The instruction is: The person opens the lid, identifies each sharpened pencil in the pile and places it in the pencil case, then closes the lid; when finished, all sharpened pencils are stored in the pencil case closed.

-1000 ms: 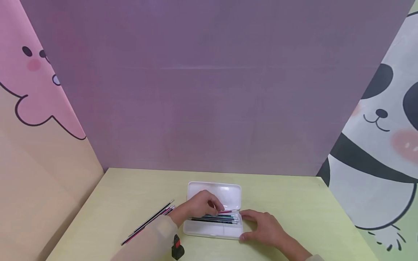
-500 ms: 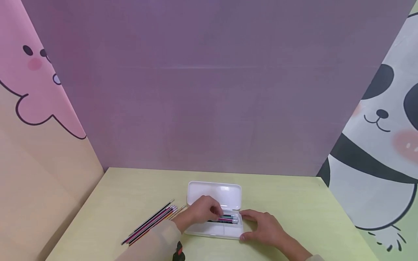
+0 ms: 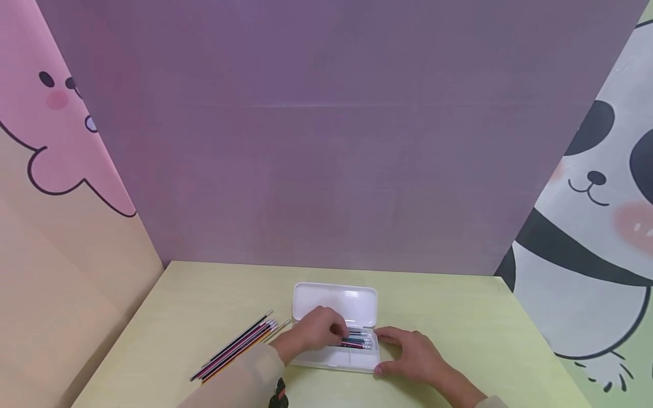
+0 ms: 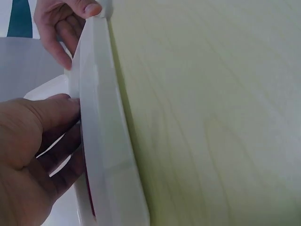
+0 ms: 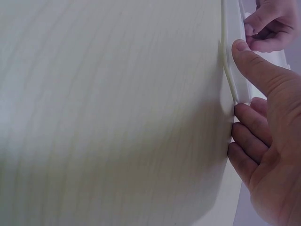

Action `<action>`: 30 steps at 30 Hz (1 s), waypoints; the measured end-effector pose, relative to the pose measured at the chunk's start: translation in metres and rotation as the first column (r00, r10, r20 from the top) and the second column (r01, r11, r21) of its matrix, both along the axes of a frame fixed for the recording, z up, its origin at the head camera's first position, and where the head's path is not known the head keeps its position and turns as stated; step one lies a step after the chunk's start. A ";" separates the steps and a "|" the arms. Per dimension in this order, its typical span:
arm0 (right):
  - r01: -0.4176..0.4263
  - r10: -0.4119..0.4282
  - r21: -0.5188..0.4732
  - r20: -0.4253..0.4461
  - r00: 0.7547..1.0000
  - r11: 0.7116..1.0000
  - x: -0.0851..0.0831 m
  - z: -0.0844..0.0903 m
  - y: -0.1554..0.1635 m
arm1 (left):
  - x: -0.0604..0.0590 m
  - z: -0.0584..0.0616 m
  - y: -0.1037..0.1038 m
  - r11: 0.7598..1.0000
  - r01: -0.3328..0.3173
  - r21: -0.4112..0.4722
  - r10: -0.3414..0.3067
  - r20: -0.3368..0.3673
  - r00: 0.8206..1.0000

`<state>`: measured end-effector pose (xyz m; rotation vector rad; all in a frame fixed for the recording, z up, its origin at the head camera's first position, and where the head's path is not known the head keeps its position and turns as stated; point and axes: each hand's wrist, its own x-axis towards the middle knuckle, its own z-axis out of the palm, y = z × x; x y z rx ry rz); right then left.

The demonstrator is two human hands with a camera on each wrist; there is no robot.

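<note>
A white pencil case (image 3: 334,299) lies open in the middle of the yellow-green table (image 3: 459,323), lid toward the back. Several coloured pencils (image 3: 361,341) lie in its tray. My left hand (image 3: 326,330) reaches into the tray with its fingers curled down on those pencils. In the left wrist view the left hand (image 4: 66,127) has its thumb against the case wall (image 4: 99,117). My right hand (image 3: 403,352) grips the case's right end, thumb on the near corner. In the right wrist view the right hand (image 5: 254,117) clasps the case rim (image 5: 233,70).
A bundle of loose pencils (image 3: 237,345) lies slanted on the table left of the case. A purple backdrop and cartoon panels wall in the table on three sides. A black and red device (image 3: 278,394) sits at my left wrist.
My left hand has lowered a pink pencil into the tray among the others and now stays curled on them. The right hand and the case have kept still.
</note>
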<state>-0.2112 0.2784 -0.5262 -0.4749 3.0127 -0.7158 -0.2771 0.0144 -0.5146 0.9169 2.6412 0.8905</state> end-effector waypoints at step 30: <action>-0.002 0.002 0.018 -0.003 1.000 1.000 0.001 0.002 -0.002 | -0.005 0.040 -0.190 0.960 -0.081 0.269 0.042 0.147 0.988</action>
